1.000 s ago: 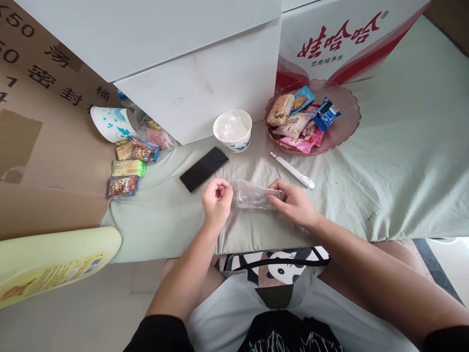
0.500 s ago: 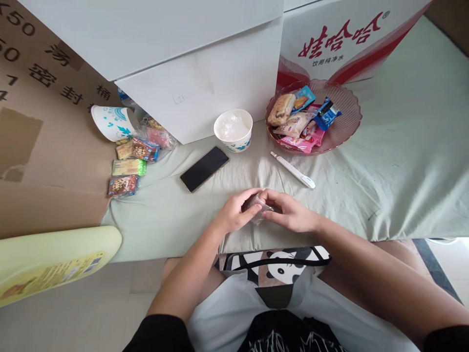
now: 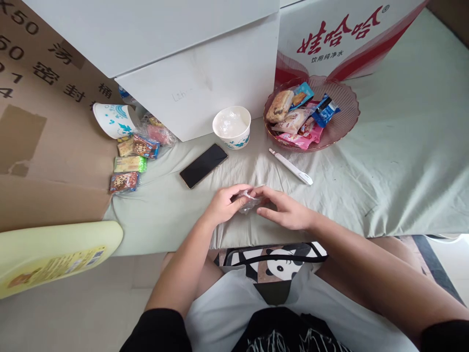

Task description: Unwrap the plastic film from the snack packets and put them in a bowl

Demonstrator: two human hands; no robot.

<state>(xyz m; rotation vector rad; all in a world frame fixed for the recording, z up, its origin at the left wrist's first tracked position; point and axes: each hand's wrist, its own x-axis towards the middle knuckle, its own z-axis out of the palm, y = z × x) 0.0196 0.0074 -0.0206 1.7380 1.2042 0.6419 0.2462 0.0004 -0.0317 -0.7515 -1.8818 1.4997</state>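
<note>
My left hand (image 3: 227, 203) is closed on a crumpled clear plastic wrapper (image 3: 247, 204), held just over the front part of the green cloth. On the wrapper's other side is my right hand (image 3: 284, 208), thumb and fingers apart, with its fingertips meeting the wrapper's upper edge and the left fingertips. Whether anything lies inside the plastic is hard to make out. Beyond the hands stands a paper cup (image 3: 232, 128) with clear plastic in it. A dark-screened phone (image 3: 203, 165) lies left of the cup, and a white pen-shaped cutter (image 3: 291, 166) lies to its right.
A pink ribbed bowl (image 3: 346, 120) holds several packaged snacks. At the left, a tipped paper cup (image 3: 115, 120) lies by more wrapped snacks (image 3: 124, 182). White boxes (image 3: 205, 73) and a cardboard box (image 3: 54, 146) rise behind. A pale yellow container (image 3: 62, 239) sits at lower left.
My right thumb has come away from the wrapper and its fingers have loosened. Both hands sit slightly further left, with the wrapper still in my left hand. The view has shifted a little.
</note>
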